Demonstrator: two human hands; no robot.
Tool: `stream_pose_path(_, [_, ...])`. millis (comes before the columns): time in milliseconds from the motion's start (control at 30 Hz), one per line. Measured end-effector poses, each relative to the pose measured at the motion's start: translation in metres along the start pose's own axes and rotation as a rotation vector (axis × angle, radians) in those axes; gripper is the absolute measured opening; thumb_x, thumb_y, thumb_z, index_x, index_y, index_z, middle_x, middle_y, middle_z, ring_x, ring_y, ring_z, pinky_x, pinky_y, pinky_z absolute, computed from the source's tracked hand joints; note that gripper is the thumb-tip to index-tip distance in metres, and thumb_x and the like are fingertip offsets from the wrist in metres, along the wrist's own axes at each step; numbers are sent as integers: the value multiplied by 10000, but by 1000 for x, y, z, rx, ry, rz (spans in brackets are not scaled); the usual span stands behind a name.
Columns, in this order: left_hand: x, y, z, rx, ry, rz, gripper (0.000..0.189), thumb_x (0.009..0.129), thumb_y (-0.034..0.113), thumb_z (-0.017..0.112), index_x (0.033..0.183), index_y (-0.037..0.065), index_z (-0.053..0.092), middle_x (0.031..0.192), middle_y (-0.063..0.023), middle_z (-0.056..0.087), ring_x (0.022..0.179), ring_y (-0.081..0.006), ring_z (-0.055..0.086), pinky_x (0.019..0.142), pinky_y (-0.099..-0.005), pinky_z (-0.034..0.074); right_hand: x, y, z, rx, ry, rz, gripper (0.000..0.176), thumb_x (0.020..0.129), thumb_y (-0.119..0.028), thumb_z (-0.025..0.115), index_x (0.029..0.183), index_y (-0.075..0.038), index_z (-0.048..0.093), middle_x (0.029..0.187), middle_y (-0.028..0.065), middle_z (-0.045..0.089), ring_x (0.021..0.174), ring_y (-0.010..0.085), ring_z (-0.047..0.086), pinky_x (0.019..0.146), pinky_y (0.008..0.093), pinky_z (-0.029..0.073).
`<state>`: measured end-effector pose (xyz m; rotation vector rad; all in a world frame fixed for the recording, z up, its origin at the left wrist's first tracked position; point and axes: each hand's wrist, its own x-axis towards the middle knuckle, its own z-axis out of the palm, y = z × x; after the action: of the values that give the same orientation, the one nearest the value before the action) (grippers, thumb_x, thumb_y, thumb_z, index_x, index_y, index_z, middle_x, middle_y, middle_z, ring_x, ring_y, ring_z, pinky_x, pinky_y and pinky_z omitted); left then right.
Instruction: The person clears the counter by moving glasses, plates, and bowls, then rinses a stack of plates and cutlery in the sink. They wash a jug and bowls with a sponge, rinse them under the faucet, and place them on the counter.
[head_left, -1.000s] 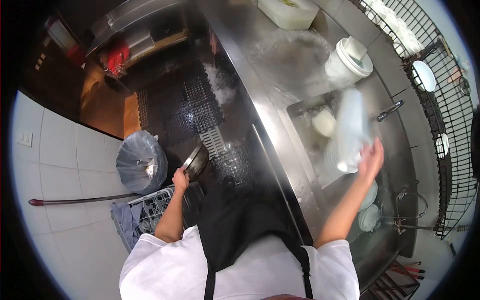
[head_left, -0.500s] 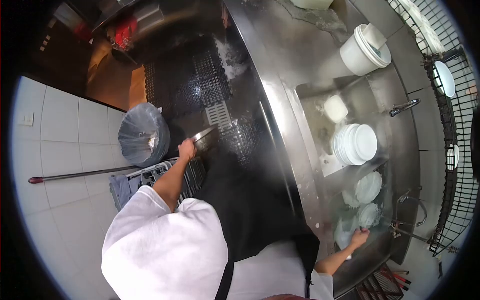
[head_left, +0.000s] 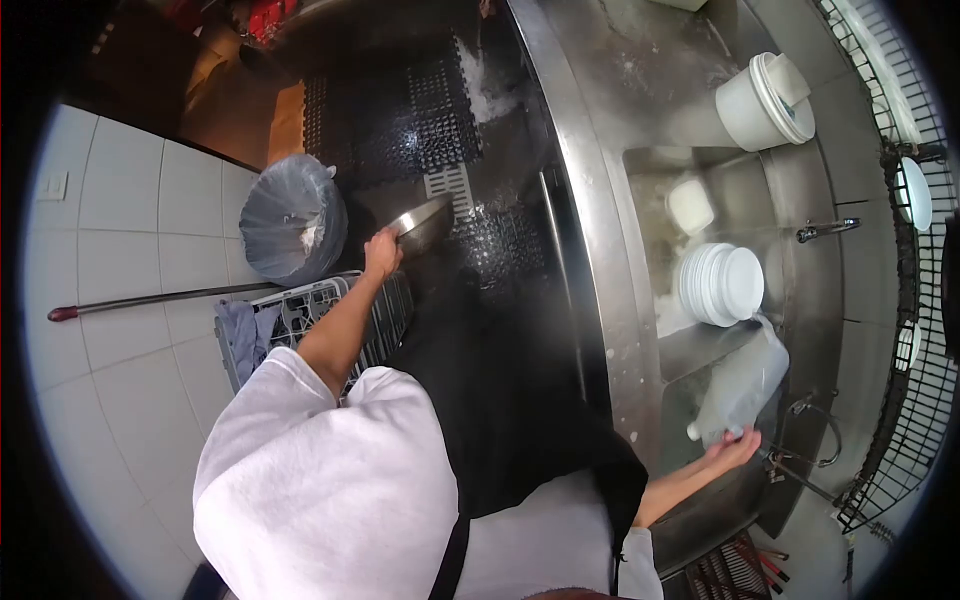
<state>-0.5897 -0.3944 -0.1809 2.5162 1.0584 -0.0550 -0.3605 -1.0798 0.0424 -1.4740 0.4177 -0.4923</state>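
Observation:
My left hand [head_left: 382, 252] is closed on the rim of a shiny metal pan [head_left: 420, 216], held out over the dark floor; its full shape is hard to make out. Over the near sink basin, my right hand [head_left: 735, 450] grips a translucent plastic jug [head_left: 742, 380] that lies tilted, its white-capped or neck end toward the sink's front edge. The jug covers the part of the basin where plates showed before. Just beyond it stands a stack of white plates [head_left: 722, 284] in the sink.
A white block-like container [head_left: 690, 206] sits in the far basin, with a white bucket [head_left: 757, 105] on the counter behind. Taps [head_left: 828, 230] line the wall below a wire rack [head_left: 925, 330]. At left are a lined trash bin [head_left: 292, 222], a grey dish rack [head_left: 300, 318] and a pole [head_left: 160, 299].
My right hand has raised the jug and swung it over the plates in the near basin. The left hand still holds the metal pan, and the view has shifted slightly.

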Motion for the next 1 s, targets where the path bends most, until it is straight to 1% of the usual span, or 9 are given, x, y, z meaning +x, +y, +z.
stream_pose_path(133, [-12,-3,0,-55,50,32,205,742,126,580,938,65,583,933,-153,571,910,-344,565,741,-485,439,6,15,104,17,-172,317,280,743,-149,644,991,-73,539,1011,96,558,937,259,561,754,354,463])
stream_pose_path(267, [-19,4,-10,-94,41,-4,172,747,116,577,905,51,562,902,-156,570,908,-359,555,734,-486,431,31,33,238,307,-455,659,143,868,-168,563,862,-55,475,697,103,516,607,194,494,546,316,432])
stream_pose_path(467, [-29,7,-34,-157,160,29,162,727,71,586,885,48,563,862,-148,567,871,-349,554,731,-464,430,40,-52,373,837,-469,738,185,855,-50,552,729,-25,418,645,67,418,638,207,477,571,311,433])
stream_pose_path(567, [-32,8,-47,-182,226,30,172,725,61,594,897,52,592,871,-134,577,874,-332,556,746,-439,429,42,-56,349,712,-698,565,181,834,-87,609,743,-29,464,729,88,511,694,202,526,581,307,445])
stream_pose_path(700, [-26,7,-58,-183,253,32,235,695,12,617,926,54,603,871,-126,578,878,-318,556,755,-425,426,1,-62,263,208,-78,81,280,782,-193,701,986,-54,570,826,40,576,702,162,534,566,288,428])
stream_pose_path(867, [0,24,-99,-143,382,205,238,678,-5,621,909,46,600,833,-132,576,843,-327,550,735,-420,413,45,-17,18,-526,272,0,393,749,-233,711,1061,-48,558,816,39,577,535,73,423,404,208,317])
stream_pose_path(900, [6,34,-111,-121,415,235,227,682,-6,617,902,47,598,827,-132,575,839,-327,549,735,-418,412,38,-29,-20,-777,289,66,420,740,-218,693,1084,-28,542,872,97,612,618,152,532,483,300,432])
stream_pose_path(933, [13,45,-125,-97,448,264,216,687,-7,613,895,49,596,821,-131,574,834,-327,547,735,-415,411,54,-1,-87,-1260,374,-250,409,725,-207,673,1066,-31,531,948,159,629,787,301,611,655,426,486])
stream_pose_path(1000, [30,68,-152,-44,500,346,200,697,-9,603,886,54,591,825,-125,572,827,-322,544,738,-411,407,13,-34,-85,-1474,443,19,375,705,-184,661,1030,-59,523,998,194,621,913,407,589,790,490,456])
